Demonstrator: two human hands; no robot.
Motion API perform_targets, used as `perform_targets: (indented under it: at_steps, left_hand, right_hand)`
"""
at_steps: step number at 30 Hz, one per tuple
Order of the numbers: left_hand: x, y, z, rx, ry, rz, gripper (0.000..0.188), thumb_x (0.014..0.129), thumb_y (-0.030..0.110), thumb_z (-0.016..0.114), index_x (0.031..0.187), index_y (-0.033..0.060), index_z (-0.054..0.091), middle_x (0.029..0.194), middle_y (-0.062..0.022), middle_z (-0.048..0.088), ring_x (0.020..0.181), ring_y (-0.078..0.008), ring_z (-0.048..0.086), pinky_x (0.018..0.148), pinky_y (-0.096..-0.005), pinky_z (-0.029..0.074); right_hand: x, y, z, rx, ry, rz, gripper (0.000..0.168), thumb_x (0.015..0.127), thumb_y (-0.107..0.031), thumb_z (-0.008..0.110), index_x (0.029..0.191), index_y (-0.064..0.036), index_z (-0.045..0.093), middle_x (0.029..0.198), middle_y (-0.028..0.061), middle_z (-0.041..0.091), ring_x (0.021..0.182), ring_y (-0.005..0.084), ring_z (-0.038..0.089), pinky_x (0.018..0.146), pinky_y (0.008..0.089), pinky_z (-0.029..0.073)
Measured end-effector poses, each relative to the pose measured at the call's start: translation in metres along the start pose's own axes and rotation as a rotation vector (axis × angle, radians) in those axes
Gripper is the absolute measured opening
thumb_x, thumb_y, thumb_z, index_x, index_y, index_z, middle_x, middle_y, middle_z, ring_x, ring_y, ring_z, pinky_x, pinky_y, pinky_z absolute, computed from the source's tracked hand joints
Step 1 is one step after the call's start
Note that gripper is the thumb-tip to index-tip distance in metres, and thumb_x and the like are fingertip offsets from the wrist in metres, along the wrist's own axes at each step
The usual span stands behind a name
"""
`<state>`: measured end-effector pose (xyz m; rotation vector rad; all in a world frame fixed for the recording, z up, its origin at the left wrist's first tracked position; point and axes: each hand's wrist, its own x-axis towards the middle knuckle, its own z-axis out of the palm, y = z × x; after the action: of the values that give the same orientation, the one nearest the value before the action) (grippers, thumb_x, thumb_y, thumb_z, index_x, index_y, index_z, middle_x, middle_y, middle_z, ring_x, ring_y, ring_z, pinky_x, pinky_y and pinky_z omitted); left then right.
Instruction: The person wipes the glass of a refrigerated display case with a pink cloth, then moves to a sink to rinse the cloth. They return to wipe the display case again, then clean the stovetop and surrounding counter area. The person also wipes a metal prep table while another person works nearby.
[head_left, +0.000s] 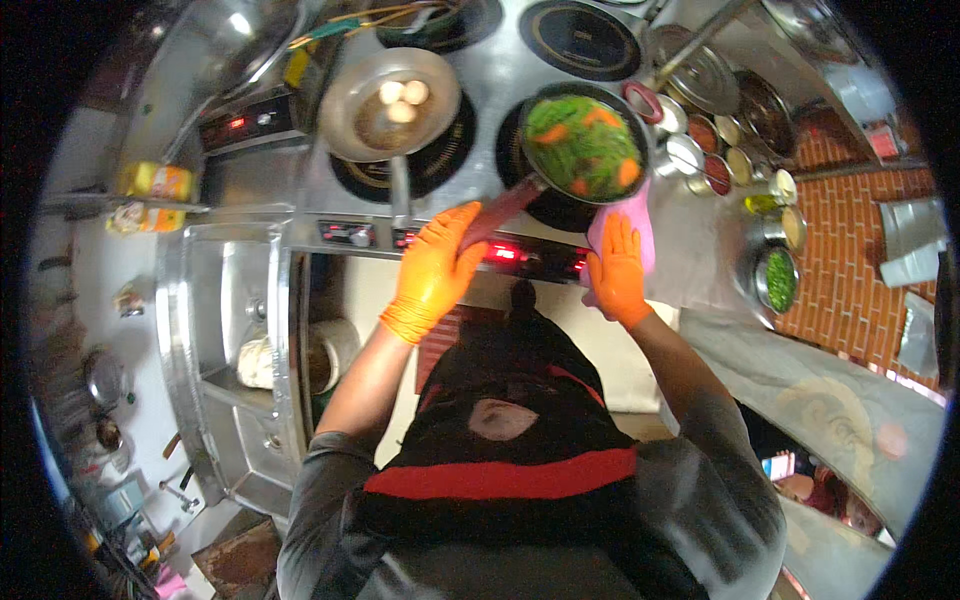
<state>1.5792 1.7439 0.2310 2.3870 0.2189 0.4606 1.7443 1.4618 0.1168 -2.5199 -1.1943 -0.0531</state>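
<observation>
My left hand, in an orange glove, is closed around the dark red handle of a frying pan. Green vegetables and orange carrot pieces fill this pan, which is tilted over the front right hob. My right hand, gloved the same way, lies over a pink cloth at the stove's front edge, fingers stretched out and thumb bent at the side. Left of the vegetables, a steel pan stands on another hob with several round pale pieces in a little liquid. Its handle points towards me.
Control panels with red digits run along the stove front. To the right are metal containers of sauces, a ladle and a bowl of chopped greens. A steel sink lies left, and packaged bottles stand beyond it.
</observation>
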Motion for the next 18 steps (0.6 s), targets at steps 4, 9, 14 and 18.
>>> perform_targets:
  at_steps: [4, 9, 14, 18]
  left_hand:
    - [-0.006, -0.009, -0.040, 0.016, 0.455, 0.026, 0.025, 0.089, -0.002, 0.061, 0.113, 0.0029, 0.065, 0.112, -0.0122, 0.065, 0.101, -0.0236, 0.061, 0.091, -0.0331, 0.047]
    - [-0.003, -0.091, -0.049, -0.954, 0.445, -0.806, 0.025, 0.095, 0.016, 0.062, 0.115, 0.0021, 0.059, 0.099, -0.0075, 0.066, 0.083, -0.0176, 0.065, 0.072, -0.0307, 0.053]
    - [0.035, -0.123, -0.027, -1.573, 0.056, -0.946, 0.031, 0.093, 0.024, 0.064, 0.112, 0.0002, 0.059, 0.100, -0.0143, 0.068, 0.085, -0.0252, 0.066, 0.074, -0.0368, 0.055]
    - [0.041, -0.133, -0.030, -1.402, 0.045, -1.054, 0.024, 0.086, 0.003, 0.062, 0.109, -0.0015, 0.059, 0.075, -0.0048, 0.058, 0.057, -0.0155, 0.056, 0.046, -0.0261, 0.047]
  right_hand:
    - [-0.006, -0.044, 0.045, -0.007, 0.084, -0.008, 0.071, 0.085, -0.028, 0.058, 0.143, 0.007, 0.037, 0.150, 0.0298, 0.032, 0.140, 0.0467, 0.028, 0.119, 0.0522, 0.016]
    - [0.026, -0.117, 0.065, 0.127, -0.028, -0.034, 0.070, 0.080, -0.030, 0.060, 0.138, 0.004, 0.043, 0.141, 0.0271, 0.042, 0.135, 0.0444, 0.035, 0.116, 0.0499, 0.022]
    - [0.062, -0.169, 0.110, 0.087, 0.151, -0.109, 0.070, 0.084, -0.029, 0.059, 0.144, 0.001, 0.037, 0.147, 0.0230, 0.038, 0.140, 0.0380, 0.031, 0.117, 0.0496, 0.020]
    - [0.082, -0.200, 0.101, 0.135, 0.127, -0.036, 0.068, 0.087, -0.032, 0.057, 0.142, 0.003, 0.038, 0.148, 0.0240, 0.036, 0.139, 0.0438, 0.030, 0.116, 0.0556, 0.016]
